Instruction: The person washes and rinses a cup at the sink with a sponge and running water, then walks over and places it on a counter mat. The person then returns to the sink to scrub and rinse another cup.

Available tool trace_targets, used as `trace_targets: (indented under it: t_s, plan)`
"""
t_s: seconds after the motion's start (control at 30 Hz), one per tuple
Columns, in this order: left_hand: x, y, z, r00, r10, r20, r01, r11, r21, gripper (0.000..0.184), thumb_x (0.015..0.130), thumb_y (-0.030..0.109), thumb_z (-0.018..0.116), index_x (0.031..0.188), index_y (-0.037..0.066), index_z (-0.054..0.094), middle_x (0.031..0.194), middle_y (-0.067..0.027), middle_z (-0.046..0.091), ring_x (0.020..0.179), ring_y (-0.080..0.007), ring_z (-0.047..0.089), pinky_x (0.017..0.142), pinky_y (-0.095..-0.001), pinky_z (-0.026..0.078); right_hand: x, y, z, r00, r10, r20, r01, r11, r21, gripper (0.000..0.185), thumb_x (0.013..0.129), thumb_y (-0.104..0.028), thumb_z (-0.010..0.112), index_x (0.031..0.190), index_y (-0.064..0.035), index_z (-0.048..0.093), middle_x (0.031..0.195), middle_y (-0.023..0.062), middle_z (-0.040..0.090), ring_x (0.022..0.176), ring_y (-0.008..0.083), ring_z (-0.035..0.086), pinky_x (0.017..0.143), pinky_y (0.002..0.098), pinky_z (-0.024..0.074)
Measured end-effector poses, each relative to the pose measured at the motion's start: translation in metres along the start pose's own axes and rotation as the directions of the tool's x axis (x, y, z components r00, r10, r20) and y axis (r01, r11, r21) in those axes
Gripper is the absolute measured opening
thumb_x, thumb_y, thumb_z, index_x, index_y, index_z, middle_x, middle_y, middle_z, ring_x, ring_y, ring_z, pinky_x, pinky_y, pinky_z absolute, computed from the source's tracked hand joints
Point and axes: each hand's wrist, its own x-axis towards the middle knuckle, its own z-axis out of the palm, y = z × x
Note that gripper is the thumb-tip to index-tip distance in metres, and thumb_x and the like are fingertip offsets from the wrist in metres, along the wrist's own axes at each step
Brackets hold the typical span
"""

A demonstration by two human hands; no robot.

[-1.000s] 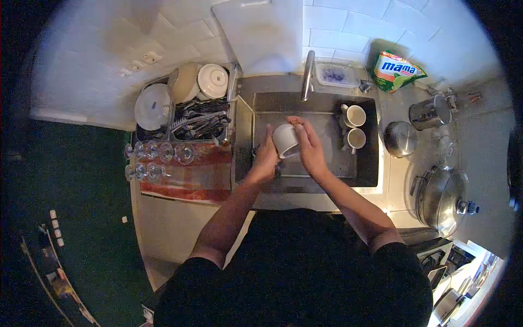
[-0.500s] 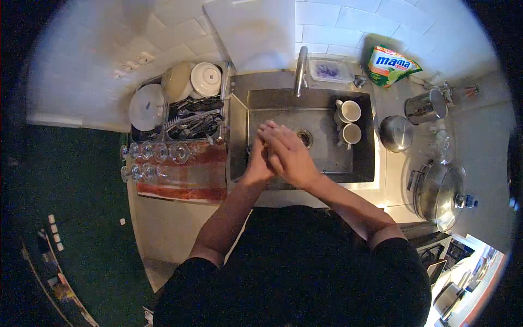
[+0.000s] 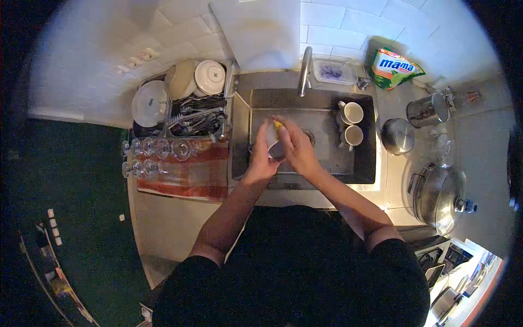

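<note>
While left hand (image 3: pixel 263 158) grips white cup (image 3: pixel 274 143), right fingers curl around yellow sponge (image 3: pixel 278 125); sink's (image 3: pixel 327 158) front-left corner close, middle open.

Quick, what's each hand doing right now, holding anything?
Left hand: closed around a white cup.
Right hand: closed on something yellow, perhaps a sponge, against the cup.

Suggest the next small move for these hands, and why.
Probably turn the white cup slightly with the left hand: the right hand holds the yellow sponge at one part of it, leaving other pale surface uncovered.
</note>
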Motion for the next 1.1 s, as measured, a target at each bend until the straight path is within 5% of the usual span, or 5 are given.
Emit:
trace_targets:
  t_s: [0.13,0.23,0.33,0.53,1.1]
  plan:
    - [-0.014,0.003,0.013,0.996,-0.06,-0.071,0.06,0.998,0.0,0.049,0.1,0.059,0.053,0.122,0.018,0.066,0.115,-0.0048,0.072,0.104,-0.0252,0.072,0.091,-0.0466,0.058,0.002,0.019,-0.008,0.959,0.282,0.035,-0.277,0.955,-0.106,0.041,0.109,-0.026,0.044,0.14,-0.0018,0.057,0.143,0.023,0.058,0.136,0.0433,0.053,0.122,0.0491,0.0311]
    - [-0.009,0.004,0.007,0.998,-0.033,-0.05,0.032,0.999,-0.001,0.051,0.099,0.061,0.054,0.123,0.018,0.066,0.117,-0.0042,0.072,0.107,-0.025,0.071,0.092,-0.0469,0.057,-0.019,0.009,0.006,0.966,-0.17,-0.194,0.088,0.924,-0.372,0.042,0.111,-0.027,0.04,0.143,-0.0045,0.056,0.145,0.0213,0.058,0.142,0.0432,0.047,0.124,0.0563,0.0223]
    - [-0.016,0.005,0.015,0.999,-0.01,-0.04,0.008,0.999,-0.045,0.051,0.099,0.061,0.054,0.125,0.019,0.065,0.119,-0.0039,0.071,0.112,-0.0244,0.069,0.094,-0.0468,0.056,-0.025,-0.016,0.0,0.938,-0.345,-0.03,0.314,0.882,-0.351,0.043,0.112,-0.028,0.036,0.146,-0.0085,0.054,0.147,0.0212,0.056,0.147,0.0436,0.039,0.125,0.0626,0.0116]
    - [-0.034,0.011,0.028,0.999,0.033,0.01,-0.034,0.999,0.022,0.054,0.099,0.061,0.053,0.13,0.018,0.062,0.122,-0.0071,0.069,0.116,-0.0271,0.067,0.097,-0.0523,0.054,0.002,-0.001,-0.022,0.971,0.234,0.042,-0.233,0.972,-0.042,0.046,0.112,-0.034,0.04,0.137,-0.0006,0.059,0.126,0.0259,0.068,0.121,0.0426,0.065,0.107,0.0516,0.0466]
    - [-0.011,-0.003,0.01,0.982,-0.188,-0.007,0.189,0.982,0.009,0.057,0.097,0.059,0.062,0.135,0.016,0.058,0.127,-0.0094,0.066,0.12,-0.0293,0.063,0.103,-0.0577,0.05,0.006,0.042,-0.032,0.986,0.061,-0.156,-0.102,0.958,-0.268,0.029,0.11,-0.029,0.05,0.107,0.0003,0.055,0.094,0.033,0.065,0.094,0.0554,0.063,0.072,0.0579,0.0486]
